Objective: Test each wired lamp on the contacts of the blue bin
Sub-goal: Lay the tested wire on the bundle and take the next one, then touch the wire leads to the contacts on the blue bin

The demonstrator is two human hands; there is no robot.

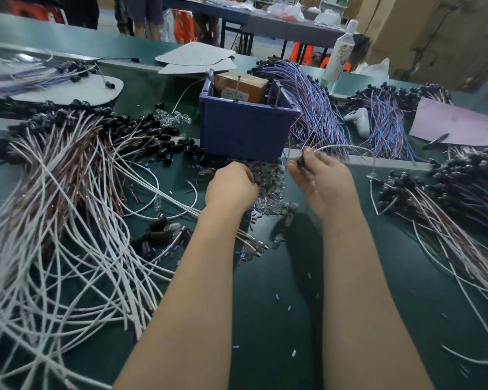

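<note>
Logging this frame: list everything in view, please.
blue bin: one, blue, centre, brown box inside
contacts: at least two, metal pins, bin's rim
white-wired lamps: many, white and brown wires, heaped left
blue-wired lamps: many, blue-purple, behind and right of bin
clear bulbs: many, clear, before the bin
bottle: one, white, far right
pink sheet: one, pink, right
held lamp: one, black socket, white wire, front of bin
left hand: one, on the clear bulbs, grip hidden
right hand: one, pinching held lamp
</note>
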